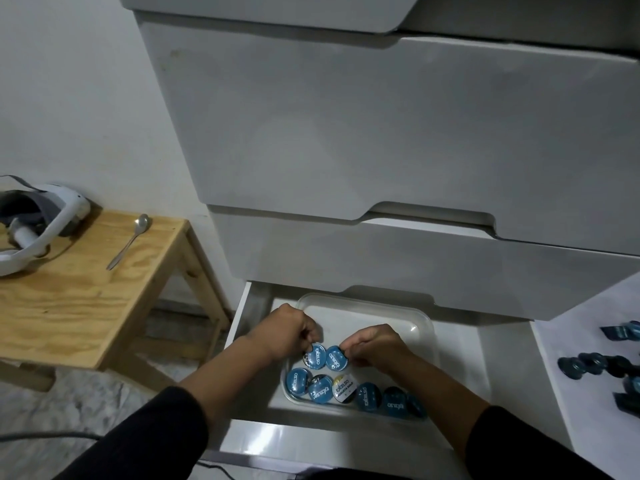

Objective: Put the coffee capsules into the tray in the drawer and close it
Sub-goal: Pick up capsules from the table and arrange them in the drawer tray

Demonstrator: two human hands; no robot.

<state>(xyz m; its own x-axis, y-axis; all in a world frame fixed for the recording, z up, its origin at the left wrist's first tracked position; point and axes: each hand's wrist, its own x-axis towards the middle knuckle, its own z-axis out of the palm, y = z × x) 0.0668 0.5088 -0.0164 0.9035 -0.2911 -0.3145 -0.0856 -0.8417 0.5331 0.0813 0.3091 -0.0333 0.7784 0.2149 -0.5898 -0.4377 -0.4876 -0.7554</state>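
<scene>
head view: left hand (294,332) pinches a blue capsule (314,355) by its rim, right hand (375,342) pinches a 2nd capsule (336,357) just beside it, both low over the clear tray (420,320) in the open drawer (460,368). just below the grips a row of capsules (346,391) already lies in the tray's near end; the far end beyond the hands is bare. more loose capsules (595,365) wait well off to the right of the grips. risk: the 2 held caps touch, so letting go unevenly could tip 1 on edge or onto the row. drawer can't shut yet w/ arms inside
</scene>
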